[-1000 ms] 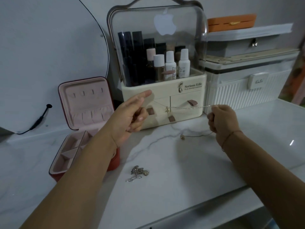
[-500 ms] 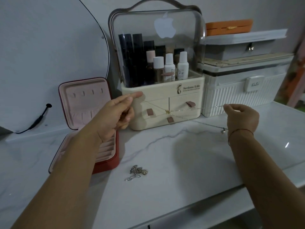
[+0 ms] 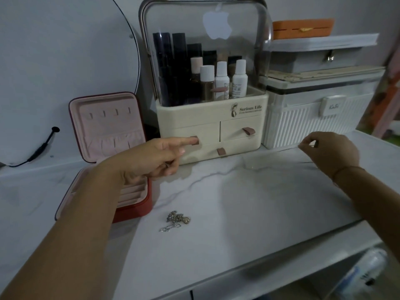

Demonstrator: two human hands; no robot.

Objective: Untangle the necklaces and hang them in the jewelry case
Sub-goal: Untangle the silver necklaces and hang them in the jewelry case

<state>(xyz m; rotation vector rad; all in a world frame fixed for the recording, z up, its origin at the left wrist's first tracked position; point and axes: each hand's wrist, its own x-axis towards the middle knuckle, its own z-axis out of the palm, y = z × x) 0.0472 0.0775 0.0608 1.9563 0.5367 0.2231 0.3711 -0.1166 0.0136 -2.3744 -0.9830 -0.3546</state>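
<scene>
Looking down from the head view, I had my left hand [image 3: 151,159] out over the right rear corner of the open jewelry case [image 3: 108,131]. Its index finger was straight, with the tip in front of a brown drawer tab on the cream organizer [image 3: 207,126]. The other fingers were curled under, and I could not tell whether they held anything.

My right hand [image 3: 331,152] was raised near the foot of the white ribbed box [image 3: 313,122], thumb and forefinger pinched together on a thin chain [image 3: 246,163]. The chain was only a faint blurred line trailing left above the marble counter [image 3: 249,213].

A heap of tangled necklaces [image 3: 175,220] lay on the counter just right of the case's front corner, apart from both hands.

The case's lid stood upright against the round mirror [image 3: 54,61], with a row of small hooks near its top edge.

Case, organizer and box lined the back of the counter closely. A broad stretch of marble lay between my forearms, running to the front edge, which crossed the frame on a slant at lower right.
</scene>
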